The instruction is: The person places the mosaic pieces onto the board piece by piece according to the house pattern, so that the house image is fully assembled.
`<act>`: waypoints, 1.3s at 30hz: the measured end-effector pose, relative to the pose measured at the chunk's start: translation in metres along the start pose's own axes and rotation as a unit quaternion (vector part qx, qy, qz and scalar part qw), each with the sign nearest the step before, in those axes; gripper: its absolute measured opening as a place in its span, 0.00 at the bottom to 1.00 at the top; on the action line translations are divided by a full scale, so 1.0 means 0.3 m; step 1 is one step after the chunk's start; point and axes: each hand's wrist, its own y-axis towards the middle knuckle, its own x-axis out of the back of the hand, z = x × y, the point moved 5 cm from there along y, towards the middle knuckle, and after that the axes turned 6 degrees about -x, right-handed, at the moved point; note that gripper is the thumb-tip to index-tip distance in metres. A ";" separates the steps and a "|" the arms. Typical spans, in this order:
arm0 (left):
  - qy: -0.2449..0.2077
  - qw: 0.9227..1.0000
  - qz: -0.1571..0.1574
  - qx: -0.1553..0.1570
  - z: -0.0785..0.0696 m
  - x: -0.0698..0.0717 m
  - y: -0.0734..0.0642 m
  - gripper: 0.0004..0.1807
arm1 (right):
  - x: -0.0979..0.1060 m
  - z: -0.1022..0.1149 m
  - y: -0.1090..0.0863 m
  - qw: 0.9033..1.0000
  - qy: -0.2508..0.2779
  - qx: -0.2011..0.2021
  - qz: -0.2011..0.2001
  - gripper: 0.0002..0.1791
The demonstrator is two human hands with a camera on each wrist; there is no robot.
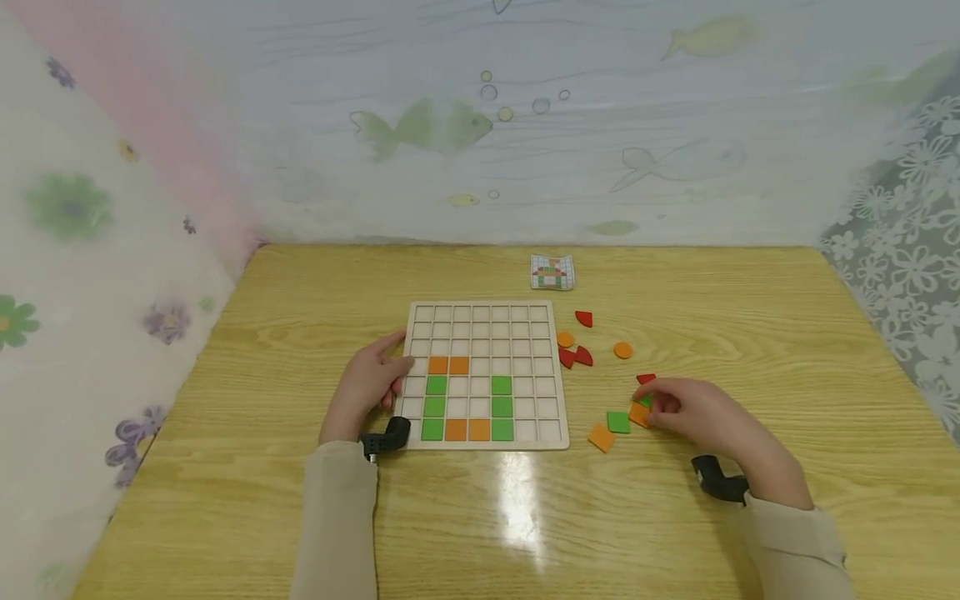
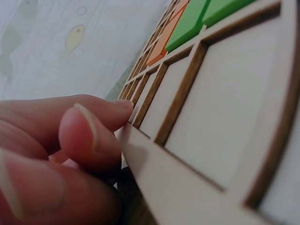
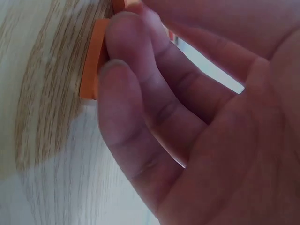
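A pale wooden grid board (image 1: 483, 375) lies flat, with green square tiles (image 1: 502, 407) and orange square tiles (image 1: 459, 366) set in some cells. At its left edge my left hand (image 1: 369, 379) grips the frame, thumb over the rim; the left wrist view shows the fingertips (image 2: 124, 105) against that edge. Right of the board, my right hand (image 1: 690, 408) reaches down to loose tiles with fingers curled. Its fingertips are at an orange square tile (image 1: 639, 414) and a partly covered green piece (image 1: 645, 401). Fingers hide whether anything is pinched; an orange tile (image 3: 91, 61) stands beside them.
Between board and right hand lie a loose green tile (image 1: 618, 422), an orange tile (image 1: 602, 437), orange discs (image 1: 623, 351) and red quarter-round pieces (image 1: 584, 319). Behind the board is a small pattern card (image 1: 552, 272). A painted wall (image 1: 525, 167) bounds the wooden table (image 1: 247, 500).
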 end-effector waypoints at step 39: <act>0.004 1.000 0.001 0.004 0.001 -0.004 0.001 0.28 | -0.029 -0.012 0.017 0.997 0.065 -0.027 -0.011 0.12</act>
